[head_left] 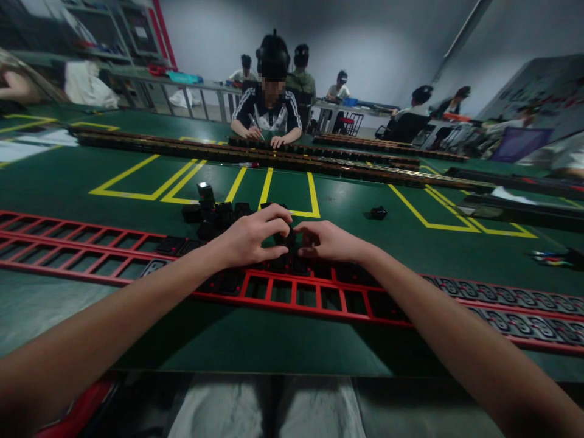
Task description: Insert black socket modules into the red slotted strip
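Note:
My left hand [258, 236] has its fingers curled round a small black block [285, 236], above a red ladder-like frame [260, 298]. Facing it, my right hand [329, 241] is bent into a pinch close to the same block. Whether its fingertips grip that block or another dark piece is too dim to tell. A pile of black blocks [205, 210] lies just beyond my left wrist. Black modules [228, 281] fill some slots of the frame under my hands, while other slots show the green table through them.
Grey-faced modules [511, 322] line the frame's right end. One loose black block [378, 212] lies on the green table [347, 201], beyond my right hand. Long dark strips [182, 146] cross the table's far side, where a person [269, 106] sits. Cable ends [552, 258] lie at right.

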Action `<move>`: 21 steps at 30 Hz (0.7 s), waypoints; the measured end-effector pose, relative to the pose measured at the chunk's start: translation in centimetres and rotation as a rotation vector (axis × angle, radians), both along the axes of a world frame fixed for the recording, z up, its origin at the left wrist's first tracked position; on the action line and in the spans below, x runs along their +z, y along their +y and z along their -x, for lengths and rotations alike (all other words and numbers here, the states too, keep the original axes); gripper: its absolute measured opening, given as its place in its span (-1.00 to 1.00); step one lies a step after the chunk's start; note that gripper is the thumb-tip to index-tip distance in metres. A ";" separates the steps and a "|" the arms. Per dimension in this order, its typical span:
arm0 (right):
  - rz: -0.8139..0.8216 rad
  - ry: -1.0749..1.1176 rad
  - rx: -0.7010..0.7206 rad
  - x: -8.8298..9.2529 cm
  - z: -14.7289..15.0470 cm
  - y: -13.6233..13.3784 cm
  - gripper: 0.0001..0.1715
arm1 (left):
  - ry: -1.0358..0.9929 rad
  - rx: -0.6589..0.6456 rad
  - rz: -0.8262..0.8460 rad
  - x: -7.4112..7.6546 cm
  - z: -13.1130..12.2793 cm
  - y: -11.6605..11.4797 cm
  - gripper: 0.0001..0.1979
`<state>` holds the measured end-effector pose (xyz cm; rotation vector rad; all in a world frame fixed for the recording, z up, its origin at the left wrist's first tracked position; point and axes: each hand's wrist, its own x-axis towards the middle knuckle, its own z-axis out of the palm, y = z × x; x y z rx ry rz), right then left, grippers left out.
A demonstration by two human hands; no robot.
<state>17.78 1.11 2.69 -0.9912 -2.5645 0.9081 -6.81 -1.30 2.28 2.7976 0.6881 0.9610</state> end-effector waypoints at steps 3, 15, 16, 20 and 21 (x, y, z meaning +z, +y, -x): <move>-0.003 0.015 0.011 -0.1 0.0 0.0 -0.41 | -0.024 -0.017 -0.003 0.0 0.1 0.1 -0.86; -0.012 0.101 0.029 0.1 0.1 0.0 -0.73 | -0.037 0.000 0.020 -0.1 0.1 0.0 -0.76; -0.015 0.105 0.033 0.1 0.1 0.0 -0.73 | -0.034 0.007 0.018 -0.1 0.1 0.1 -0.75; -0.038 0.083 0.046 0.3 0.1 -0.1 -0.66 | -0.075 0.063 -0.014 -0.3 0.3 0.4 -0.68; -0.035 0.076 0.046 0.4 0.1 -0.1 -0.64 | -0.087 0.082 -0.021 -0.4 0.3 0.5 -0.67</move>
